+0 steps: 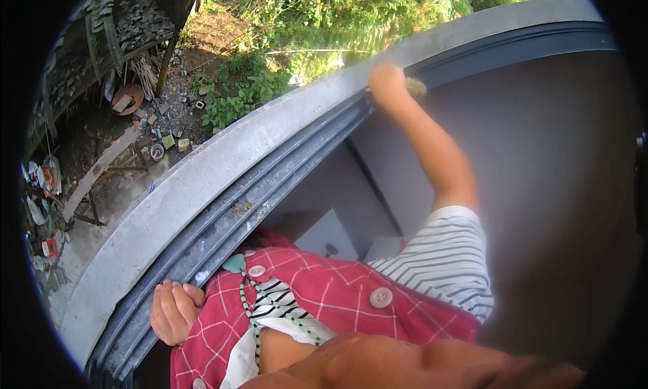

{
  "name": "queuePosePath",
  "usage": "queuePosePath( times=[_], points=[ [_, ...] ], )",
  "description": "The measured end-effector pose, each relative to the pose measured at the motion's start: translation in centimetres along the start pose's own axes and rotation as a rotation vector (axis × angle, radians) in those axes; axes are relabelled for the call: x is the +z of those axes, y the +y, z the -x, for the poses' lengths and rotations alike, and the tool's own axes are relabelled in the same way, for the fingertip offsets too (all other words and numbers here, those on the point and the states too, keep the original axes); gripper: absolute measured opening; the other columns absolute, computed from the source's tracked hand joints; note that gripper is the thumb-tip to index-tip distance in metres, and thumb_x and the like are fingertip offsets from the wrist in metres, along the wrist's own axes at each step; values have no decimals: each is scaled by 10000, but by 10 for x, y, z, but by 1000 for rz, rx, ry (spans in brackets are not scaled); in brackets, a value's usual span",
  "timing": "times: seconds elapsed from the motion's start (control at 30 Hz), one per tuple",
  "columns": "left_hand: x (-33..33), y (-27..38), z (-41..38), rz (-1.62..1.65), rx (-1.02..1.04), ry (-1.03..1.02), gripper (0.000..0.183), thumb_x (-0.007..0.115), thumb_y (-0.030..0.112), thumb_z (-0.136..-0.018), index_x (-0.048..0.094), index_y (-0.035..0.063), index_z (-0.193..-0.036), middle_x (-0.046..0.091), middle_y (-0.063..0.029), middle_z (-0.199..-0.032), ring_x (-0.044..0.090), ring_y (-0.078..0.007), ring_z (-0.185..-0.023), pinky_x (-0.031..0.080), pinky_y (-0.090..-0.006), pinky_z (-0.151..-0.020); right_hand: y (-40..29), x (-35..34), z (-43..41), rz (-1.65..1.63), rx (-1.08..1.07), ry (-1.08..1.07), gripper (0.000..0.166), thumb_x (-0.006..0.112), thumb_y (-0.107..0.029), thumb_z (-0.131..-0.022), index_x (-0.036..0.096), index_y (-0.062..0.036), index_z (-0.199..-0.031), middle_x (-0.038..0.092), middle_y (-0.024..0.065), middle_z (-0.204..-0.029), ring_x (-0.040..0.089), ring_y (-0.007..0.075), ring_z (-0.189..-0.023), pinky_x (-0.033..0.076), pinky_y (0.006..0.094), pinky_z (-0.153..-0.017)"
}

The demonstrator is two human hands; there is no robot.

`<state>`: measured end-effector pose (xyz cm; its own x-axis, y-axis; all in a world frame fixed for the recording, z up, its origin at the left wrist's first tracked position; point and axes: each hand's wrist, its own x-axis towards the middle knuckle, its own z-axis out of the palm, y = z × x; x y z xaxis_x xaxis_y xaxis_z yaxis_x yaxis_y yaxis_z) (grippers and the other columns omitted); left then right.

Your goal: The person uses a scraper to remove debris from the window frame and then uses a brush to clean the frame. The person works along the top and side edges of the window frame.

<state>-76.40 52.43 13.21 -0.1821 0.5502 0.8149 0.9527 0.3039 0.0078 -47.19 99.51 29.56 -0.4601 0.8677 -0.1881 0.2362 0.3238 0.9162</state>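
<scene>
My right hand (pixel 387 85) is closed around what looks like a brush (pixel 416 87). Its tan bristles stick out on the right side of the fist, and the rest is mostly hidden. That hand is slightly blurred and sits over the far stretch of a grey metal sliding-window track (pixel 223 237), against the pale sill (pixel 202 171). Lower left, my left hand (pixel 174 310) curls its fingers over the inner edge of the same track. Brown debris (pixel 242 209) and whitish spots lie in the grooves between the hands.
Beyond the sill the ground drops well below, with a plank bench (pixel 101 171), a bucket (pixel 157 152), rubble and green plants (pixel 248 90). A tiled roof (pixel 101 14) stands upper left. A green pendant (pixel 234 263) hangs at the track's inner edge. Indoors, a pale box-like object (pixel 329 237) shows.
</scene>
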Motion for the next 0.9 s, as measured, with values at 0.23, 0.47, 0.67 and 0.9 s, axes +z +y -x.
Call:
queuePosePath(
  times=[0.23, 0.47, 0.67, 0.9],
  points=[
    [-8, 0, 0, -26, 10, -45, 153, 561, 173, -924, 635, 54, -862, 699, -69, -809, 689, -217, -749, 542, -293, -629, 0, 5, -8, 15, -17, 3, 144, 664, -157, -804, 778, -179, -889, 738, 19, -950, 692, 238, -896, 504, 368, -630],
    [-8, 1, -2, -19, -2, -26, 153, 563, 175, -925, 637, 54, -869, 701, -71, -812, 690, -216, -760, 543, -291, -632, -22, 21, -20, 222, -288, 95, 140, 651, -154, -793, 775, -150, -857, 739, 39, -874, 692, 236, -836, 501, 356, -609],
    [-7, 2, -1, -15, -24, -25, 148, 568, 185, -921, 635, 61, -877, 705, -70, -820, 690, -214, -771, 546, -290, -638, 0, -1, -37, 158, -516, 22, 109, 653, -126, -784, 762, -129, -795, 733, 66, -809, 717, 251, -785, 526, 372, -614],
    [-13, 3, 0, -39, -29, -77, 146, 566, 191, -920, 634, 70, -875, 708, -66, -827, 691, -208, -779, 547, -282, -651, 30, -49, -18, -108, -455, -43, 158, 649, -79, -779, 766, -154, -855, 733, 83, -862, 707, 290, -851, 551, 391, -738]
  ],
)
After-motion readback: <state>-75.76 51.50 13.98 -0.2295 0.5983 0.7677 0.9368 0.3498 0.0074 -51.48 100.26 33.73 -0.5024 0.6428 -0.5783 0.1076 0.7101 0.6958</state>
